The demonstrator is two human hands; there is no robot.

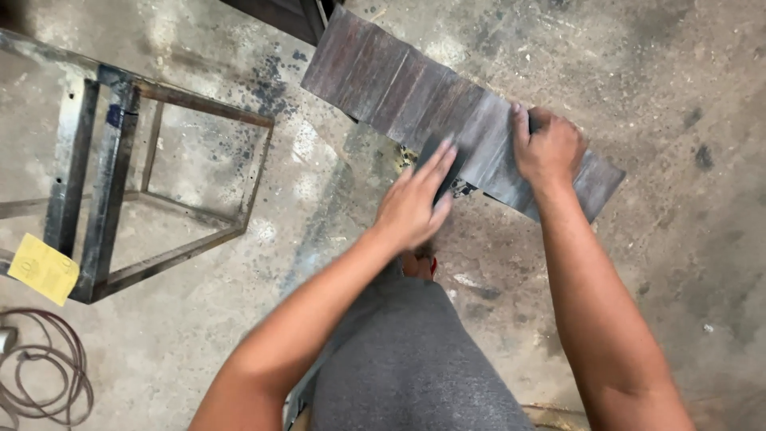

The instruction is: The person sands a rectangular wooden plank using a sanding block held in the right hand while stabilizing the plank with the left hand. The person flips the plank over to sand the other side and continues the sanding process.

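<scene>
Streaked grey-brown metal strip (447, 104), yellow sandpaper sheet (41, 268), grey trousers (407, 359).

off to the left there's a welded steel frame (120, 183) on stained concrete floor (678, 239), yellow sandpaper sheet (41, 268) on it, coiled cable (44, 367) just below.

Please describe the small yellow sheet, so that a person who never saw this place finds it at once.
Start at the welded metal frame standing on the concrete floor, left of the person's arms. The yellow sheet lies against its lower left corner, above a coiled cable. It is the only bright yellow thing here.

Soft even daylight, slight motion blur
</scene>
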